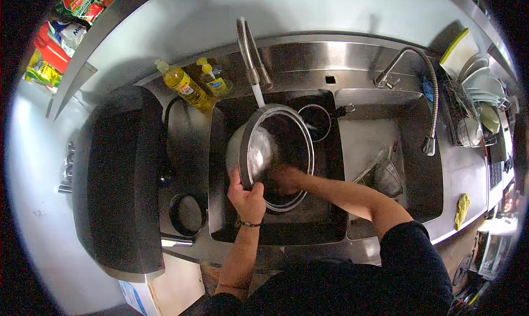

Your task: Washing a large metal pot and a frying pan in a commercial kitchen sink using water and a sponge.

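Observation:
A large round metal bowl is tilted on its side over the left sink basin, its open mouth facing right. My left hand grips its lower rim, thumb on the near edge. Reaching into the bowl's mouth, my right hand is blurred, and whether it holds anything cannot be told. White water or a white spout end shows under the faucet, just above the bowl's rim. Behind the bowl, at its upper right, a round-rimmed vessel lies in the basin.
The right basin holds a wire strainer. A flexible sprayer faucet hangs over its right side. Yellow soap bottles stand at the back left, above a round pan. At the right are a dish rack and a yellow cloth.

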`<control>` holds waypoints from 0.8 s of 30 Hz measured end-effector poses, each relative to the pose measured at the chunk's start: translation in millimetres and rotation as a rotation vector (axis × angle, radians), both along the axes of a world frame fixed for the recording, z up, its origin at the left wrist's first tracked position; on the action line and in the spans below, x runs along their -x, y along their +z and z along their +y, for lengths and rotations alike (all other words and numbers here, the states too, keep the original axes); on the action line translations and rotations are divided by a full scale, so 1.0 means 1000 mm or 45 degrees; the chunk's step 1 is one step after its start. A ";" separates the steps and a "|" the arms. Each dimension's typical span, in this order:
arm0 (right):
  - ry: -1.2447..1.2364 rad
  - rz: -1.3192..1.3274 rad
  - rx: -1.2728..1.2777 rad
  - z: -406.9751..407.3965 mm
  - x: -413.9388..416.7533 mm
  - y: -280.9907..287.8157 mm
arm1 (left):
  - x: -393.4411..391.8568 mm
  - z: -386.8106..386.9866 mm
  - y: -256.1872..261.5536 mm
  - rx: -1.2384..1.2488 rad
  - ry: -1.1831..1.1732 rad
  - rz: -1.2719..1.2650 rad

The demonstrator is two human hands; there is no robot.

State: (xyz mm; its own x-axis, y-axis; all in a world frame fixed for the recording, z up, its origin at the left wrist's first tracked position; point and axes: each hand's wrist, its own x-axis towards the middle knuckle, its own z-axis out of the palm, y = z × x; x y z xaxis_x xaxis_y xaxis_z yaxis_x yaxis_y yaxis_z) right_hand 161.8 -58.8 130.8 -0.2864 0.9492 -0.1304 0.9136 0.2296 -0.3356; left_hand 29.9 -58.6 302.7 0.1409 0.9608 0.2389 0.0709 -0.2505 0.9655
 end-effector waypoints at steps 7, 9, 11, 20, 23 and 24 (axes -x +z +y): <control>0.066 -0.561 -0.288 -0.004 -0.034 0.015 | -0.003 -0.006 -0.006 -0.010 0.081 0.052; 0.185 -0.557 -0.102 -0.025 -0.027 -0.016 | -0.003 -0.008 -0.009 0.009 0.094 0.016; 1.055 -0.404 0.006 -0.031 -0.033 -0.103 | -0.015 -0.008 -0.008 0.107 -0.043 0.197; 0.077 -0.519 0.465 -0.020 -0.029 0.035 | -0.002 -0.005 -0.008 0.060 0.028 -0.041; 0.249 -0.308 0.672 -0.013 -0.041 0.011 | -0.005 -0.004 -0.012 -0.014 0.077 -0.027; 0.205 -0.624 0.383 -0.008 -0.044 0.031 | -0.001 -0.003 -0.016 -0.013 0.084 -0.021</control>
